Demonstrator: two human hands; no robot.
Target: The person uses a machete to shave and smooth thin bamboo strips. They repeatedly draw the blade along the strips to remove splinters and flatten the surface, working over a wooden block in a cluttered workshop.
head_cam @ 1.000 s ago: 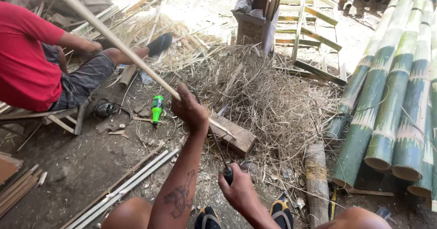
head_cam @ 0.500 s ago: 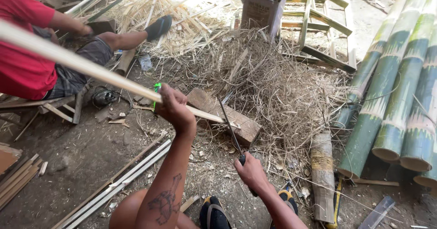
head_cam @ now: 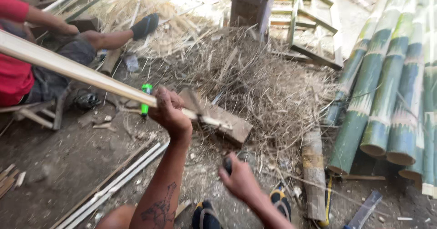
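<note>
Holding the long pale split bamboo strip (head_cam: 82, 72) tightly in my left hand (head_cam: 169, 110) on the worn wooden block (head_cam: 223, 119), my right hand (head_cam: 239, 180) clenches a dark-handled knife (head_cam: 227, 164); a slipping blade may cut my fingers.

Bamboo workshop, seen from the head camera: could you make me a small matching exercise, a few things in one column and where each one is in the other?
Things
1. pale bamboo strip
2. green bamboo poles
3. wooden block
4. green bottle

Places
A. stacked along the right side
B. on the ground, just behind the strip
C. gripped in the left hand
D. under the strip's end, beside the dry shavings

Pairs: 1-C, 2-A, 3-D, 4-B
</note>
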